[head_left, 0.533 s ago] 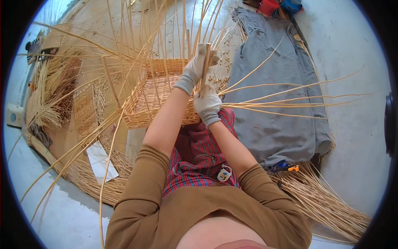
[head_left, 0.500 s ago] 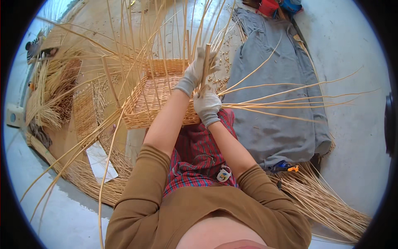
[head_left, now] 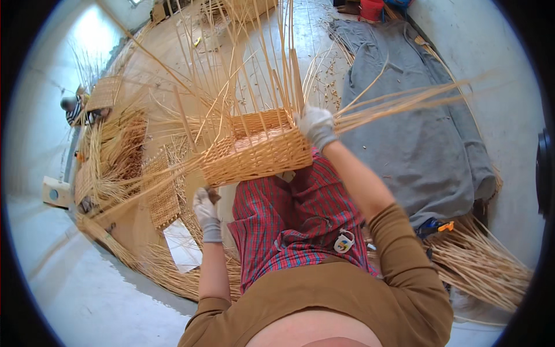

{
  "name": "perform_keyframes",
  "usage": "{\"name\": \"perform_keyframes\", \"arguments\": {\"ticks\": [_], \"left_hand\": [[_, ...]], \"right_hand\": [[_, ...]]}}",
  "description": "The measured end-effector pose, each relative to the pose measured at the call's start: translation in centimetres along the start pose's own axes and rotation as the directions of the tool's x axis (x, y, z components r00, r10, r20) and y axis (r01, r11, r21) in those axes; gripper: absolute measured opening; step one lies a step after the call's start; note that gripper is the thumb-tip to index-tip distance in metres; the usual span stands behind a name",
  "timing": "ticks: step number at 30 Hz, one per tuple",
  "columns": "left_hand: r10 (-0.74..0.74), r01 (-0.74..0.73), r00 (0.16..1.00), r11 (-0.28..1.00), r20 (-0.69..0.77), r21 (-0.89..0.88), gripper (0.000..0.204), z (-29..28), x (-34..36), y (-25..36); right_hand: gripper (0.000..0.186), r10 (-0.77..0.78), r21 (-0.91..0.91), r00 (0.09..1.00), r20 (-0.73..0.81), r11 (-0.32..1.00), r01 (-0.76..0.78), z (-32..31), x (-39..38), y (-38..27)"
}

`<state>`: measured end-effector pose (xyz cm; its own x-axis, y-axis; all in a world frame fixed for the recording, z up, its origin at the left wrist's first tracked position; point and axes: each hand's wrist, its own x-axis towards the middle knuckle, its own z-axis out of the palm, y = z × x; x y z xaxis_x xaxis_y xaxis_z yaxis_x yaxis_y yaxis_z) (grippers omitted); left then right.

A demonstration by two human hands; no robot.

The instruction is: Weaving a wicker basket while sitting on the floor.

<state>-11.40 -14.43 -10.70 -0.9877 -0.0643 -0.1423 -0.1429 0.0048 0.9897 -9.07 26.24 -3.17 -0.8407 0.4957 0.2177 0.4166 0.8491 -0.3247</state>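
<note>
A rectangular wicker basket (head_left: 260, 157) with tall upright stakes rests tilted over my knees. My right hand (head_left: 317, 126), in a pale glove, is closed round the basket's right corner, beside a thick corner post (head_left: 296, 78). A bundle of long rods (head_left: 399, 104) fans out to the right from beside this hand. My left hand (head_left: 206, 211), gloved too, is closed just below the basket's near left corner. At its fingertips shows a small dark brown thing (head_left: 213, 195) that I cannot make out.
A grey cloth (head_left: 410, 133) covers a long heap on the right. Loose rods (head_left: 480, 260) lie at the lower right, beside an orange-and-blue tool (head_left: 435, 226). On the left are woven panels (head_left: 159, 188), a white sheet (head_left: 182, 246) and bundled rods (head_left: 118, 147). Another person (head_left: 78, 110) is at far left.
My left hand has left the post at the right corner and dropped to the basket's lower left. The right hand has shifted up and right. The basket appears turned and farther right.
</note>
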Motion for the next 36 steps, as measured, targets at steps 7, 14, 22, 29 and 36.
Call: {"name": "perform_keyframes", "arguments": {"ticks": [7,14,22,29,36], "left_hand": [[0.264,-0.131,0.93,0.888,0.256,-0.44,0.06,7.1,9.6,7.8],[-0.003,0.214,0.909,0.861,0.416,-0.462,0.06,6.9,10.3,4.0],[0.163,-0.009,0.967,0.791,0.198,-0.611,0.035,7.4,7.1,4.9],[0.151,-0.112,0.986,0.916,0.071,-0.386,0.033,5.6,4.0,4.5],[0.683,-0.823,0.539,0.302,0.494,0.481,0.068,10.2,-8.9,11.4]], "right_hand": [[0.059,-0.075,-0.045,0.997,0.023,0.996,0.076,-4.9,7.1,3.1],[0.06,-0.093,-0.281,0.987,-0.133,0.958,0.052,-1.5,3.9,4.0],[0.043,-0.165,-0.21,0.874,-0.458,0.975,0.074,-2.9,1.3,2.7],[0.043,-0.209,-0.141,0.946,-0.249,0.974,0.178,-4.3,-1.4,2.3],[0.11,-0.585,-0.143,0.81,0.051,0.798,0.585,-7.9,-4.1,-0.5]]}}
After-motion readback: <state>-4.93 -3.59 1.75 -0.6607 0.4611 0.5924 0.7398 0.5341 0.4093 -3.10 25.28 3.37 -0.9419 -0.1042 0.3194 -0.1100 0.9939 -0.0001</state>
